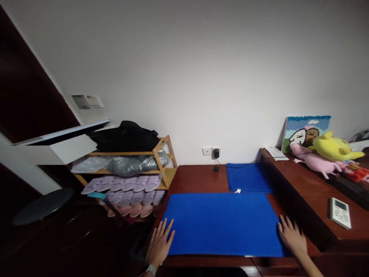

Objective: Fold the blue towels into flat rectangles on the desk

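Observation:
A blue cloth [221, 225] lies spread flat on the brown table [196, 179] in front of me. At its left edge is my left hand [160, 242], open with the fingers stretched out and a band on the wrist. My right hand [292, 235] rests open by the cloth's right edge, fingers spread and slightly blurred. Neither hand holds anything. Behind the spread cloth, a second blue cloth [248, 177] is folded, with a small white tag [237, 191] at its front edge.
On the left, a wooden rack [165, 154] bears a black bag [125, 136], a white box [73, 148] and several slippers [127, 184]. A black plug [216, 153] sits in the wall socket. Plush toys [331, 148] and a white remote [340, 212] lie on the raised surface at right.

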Available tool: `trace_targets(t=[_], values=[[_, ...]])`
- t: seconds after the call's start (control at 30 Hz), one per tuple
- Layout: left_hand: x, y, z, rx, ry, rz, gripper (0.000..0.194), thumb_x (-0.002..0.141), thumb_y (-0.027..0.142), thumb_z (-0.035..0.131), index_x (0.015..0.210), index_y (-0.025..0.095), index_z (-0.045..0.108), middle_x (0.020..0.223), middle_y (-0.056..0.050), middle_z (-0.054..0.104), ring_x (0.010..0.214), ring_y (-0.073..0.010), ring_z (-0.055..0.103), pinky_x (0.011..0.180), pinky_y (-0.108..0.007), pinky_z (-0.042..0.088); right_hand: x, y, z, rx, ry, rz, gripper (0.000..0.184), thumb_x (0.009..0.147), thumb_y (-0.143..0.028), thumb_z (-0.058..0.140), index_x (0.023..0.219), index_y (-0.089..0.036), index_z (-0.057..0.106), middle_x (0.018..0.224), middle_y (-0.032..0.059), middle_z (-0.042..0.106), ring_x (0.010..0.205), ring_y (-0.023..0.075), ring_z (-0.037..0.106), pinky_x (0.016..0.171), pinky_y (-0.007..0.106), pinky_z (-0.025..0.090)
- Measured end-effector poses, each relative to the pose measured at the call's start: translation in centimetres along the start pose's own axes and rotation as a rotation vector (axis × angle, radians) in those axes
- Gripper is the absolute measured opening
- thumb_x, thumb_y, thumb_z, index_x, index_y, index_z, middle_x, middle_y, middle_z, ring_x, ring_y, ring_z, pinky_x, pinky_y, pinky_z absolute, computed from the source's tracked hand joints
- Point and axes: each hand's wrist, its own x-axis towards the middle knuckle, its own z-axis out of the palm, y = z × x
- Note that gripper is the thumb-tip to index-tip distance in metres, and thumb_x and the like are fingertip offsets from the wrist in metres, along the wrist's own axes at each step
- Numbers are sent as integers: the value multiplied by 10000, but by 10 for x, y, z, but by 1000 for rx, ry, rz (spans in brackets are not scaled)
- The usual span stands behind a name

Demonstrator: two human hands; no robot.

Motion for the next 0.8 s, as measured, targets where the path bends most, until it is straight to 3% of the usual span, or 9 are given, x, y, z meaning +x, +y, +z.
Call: trace_targets(t=[0.1, 0.23, 0.43, 0.53, 0.6, 0.63, 0.7, 0.8], values=[[2, 1, -4, 17, -9, -1, 586, 1018, 525, 348, 1574, 340, 360, 1676, -18, 298, 1538, -249, 293, 1254, -513, 203, 48, -2, -21, 54, 33, -47, 660, 963, -429, 228, 1465, -140, 545, 1528, 155, 517, 1417, 340, 450, 1174, 531, 327], [4, 5, -6, 31, -25, -2, 584, 1008, 508, 347, 1568, 345, 373, 1668, -3, 310, 1537, -251, 293, 1241, -503, 236, 103, -23, -30, 222, -1, -139, 580, 968, -408, 283, 1368, -188, 640, 1434, 117, 605, 1306, 262, 561, 1116, 381, 412], [2, -3, -9, 185, -9, 14, 551, 962, 404, 362, 1493, 371, 505, 1611, 23, 420, 1509, -275, 356, 1233, -563, 220, 133, -32, -1, 342, 25, -21, 609, 966, -466, 277, 1334, -189, 675, 1308, 160, 639, 1113, 293, 642, 988, 416, 498], [11, 4, -21, 201, 86, 89, 526, 935, 308, 362, 1378, 361, 639, 1532, 19, 541, 1481, -303, 405, 1230, -616, 205, 134, -31, 16, 438, 91, -4, 598, 950, -542, 304, 1308, -275, 702, 1280, 115, 625, 1046, 280, 641, 919, 410, 521], [22, 40, -29, 121, 199, 109, 484, 946, 310, 373, 1302, 304, 701, 1447, -36, 636, 1418, -316, 493, 1199, -604, 309, 133, -31, 23, 468, 137, -20, 570, 939, -548, 321, 1273, -321, 723, 1272, 89, 620, 1022, 279, 628, 912, 429, 514], [27, 71, -32, 59, 252, 103, 459, 960, 337, 388, 1270, 269, 719, 1389, -76, 679, 1364, -320, 549, 1163, -578, 385, 133, -31, 25, 468, 150, -29, 563, 939, -548, 319, 1266, -337, 725, 1279, 81, 618, 1020, 282, 621, 911, 442, 509], [30, 156, -32, -117, 261, 131, 428, 985, 337, 395, 1233, 247, 732, 1280, -114, 729, 1230, -293, 651, 1084, -503, 500, 132, -31, 26, 467, 165, -43, 563, 942, -556, 306, 1267, -354, 720, 1304, 69, 615, 1041, 289, 608, 914, 457, 501], [6, 302, -21, -383, 2, 321, 307, 996, 368, 498, 1205, 354, 722, 1239, -118, 719, 1198, -286, 657, 1027, -478, 542, 132, -31, 24, 490, 138, -39, 607, 947, -607, 276, 1227, -334, 740, 1323, 67, 628, 1078, 298, 603, 925, 453, 495]])
